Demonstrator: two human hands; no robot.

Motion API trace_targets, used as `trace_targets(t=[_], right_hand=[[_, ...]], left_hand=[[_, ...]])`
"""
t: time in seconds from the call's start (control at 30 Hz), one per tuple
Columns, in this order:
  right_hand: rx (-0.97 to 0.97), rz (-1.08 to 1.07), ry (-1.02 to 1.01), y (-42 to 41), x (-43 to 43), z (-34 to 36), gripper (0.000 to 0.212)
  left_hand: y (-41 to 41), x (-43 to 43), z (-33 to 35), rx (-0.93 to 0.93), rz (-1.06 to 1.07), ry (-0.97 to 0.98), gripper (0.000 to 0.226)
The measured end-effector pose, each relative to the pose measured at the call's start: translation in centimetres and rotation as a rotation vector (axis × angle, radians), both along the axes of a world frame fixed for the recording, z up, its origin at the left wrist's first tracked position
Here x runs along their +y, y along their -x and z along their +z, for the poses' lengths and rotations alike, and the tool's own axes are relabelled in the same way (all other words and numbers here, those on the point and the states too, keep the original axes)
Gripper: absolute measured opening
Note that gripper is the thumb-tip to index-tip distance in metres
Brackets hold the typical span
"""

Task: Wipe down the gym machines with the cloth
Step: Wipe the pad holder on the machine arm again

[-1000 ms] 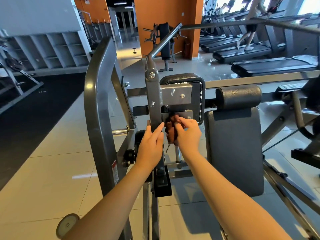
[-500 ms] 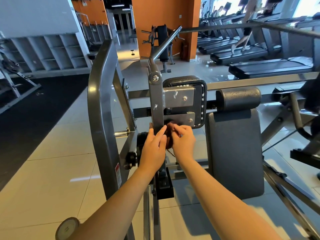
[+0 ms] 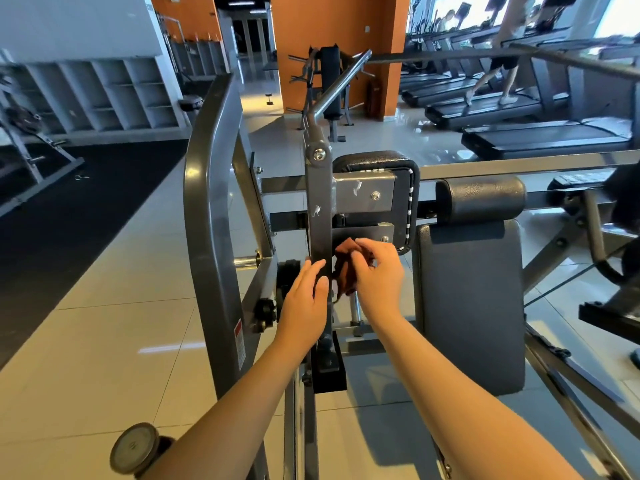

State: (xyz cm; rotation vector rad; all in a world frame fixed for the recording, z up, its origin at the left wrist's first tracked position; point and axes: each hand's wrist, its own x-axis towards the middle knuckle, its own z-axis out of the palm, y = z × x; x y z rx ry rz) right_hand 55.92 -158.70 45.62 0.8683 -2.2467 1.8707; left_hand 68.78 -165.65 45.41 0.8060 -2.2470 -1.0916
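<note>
Clearly, the grey upright post (image 3: 320, 209) was the part under attention. Well left of the post stood the curved frame tube (image 3: 207, 237), apart from it, with a round metal disc (image 3: 133, 448) low down beside it. Against the post's near face rested the left hand (image 3: 304, 306), fingers straight and together, holding nothing and apparently steadying.

Just right of the post, touching its edge below the lower bracket plate (image 3: 363, 233), was the small brown cloth (image 3: 344, 268). It was bunched in the right hand (image 3: 377, 275), whose fingers curled round it in a pinch, a loose tail hanging beneath. The cloth looked light, soft and limp. It would probably fold over itself, so a wadded hold near its middle, with a flat face kept towards the steel, seemed the sensible grip.

Right of the post, bolt heads and the narrow gap between the 2 plates would likely snag or block the cloth, as might the square black pad (image 3: 405, 174) behind them. Further right stood the long back pad (image 3: 467, 306). Far right of the post and behind it were treadmills (image 3: 547, 133), with a person walking on 1.
</note>
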Motion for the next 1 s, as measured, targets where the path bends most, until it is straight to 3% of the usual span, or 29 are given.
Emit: trace_targets(t=[0.3,0.6,0.8,1.0], right_hand=[[-0.207,0.051,-0.098,-0.6,-1.0,-0.9,0.021],[-0.117,-0.019,0.033,-1.5,-1.2,0.1,0.018],[-0.210,-0.017,-0.001,-1.4,-1.3,0.2,0.018],[-0.325,-0.187,0.104,-1.8,-1.7,-0.1,0.010]], left_hand=[[0.4,0.9,0.1,0.008,0.041,-0.014,0.046],[-0.1,0.3,0.1,0.006,-0.007,-0.012,0.046],[-0.2,-0.1,0.1,0.005,-0.052,-0.007,0.046],[-0.5,-0.9,0.3,-0.026,-0.109,0.003,0.050]])
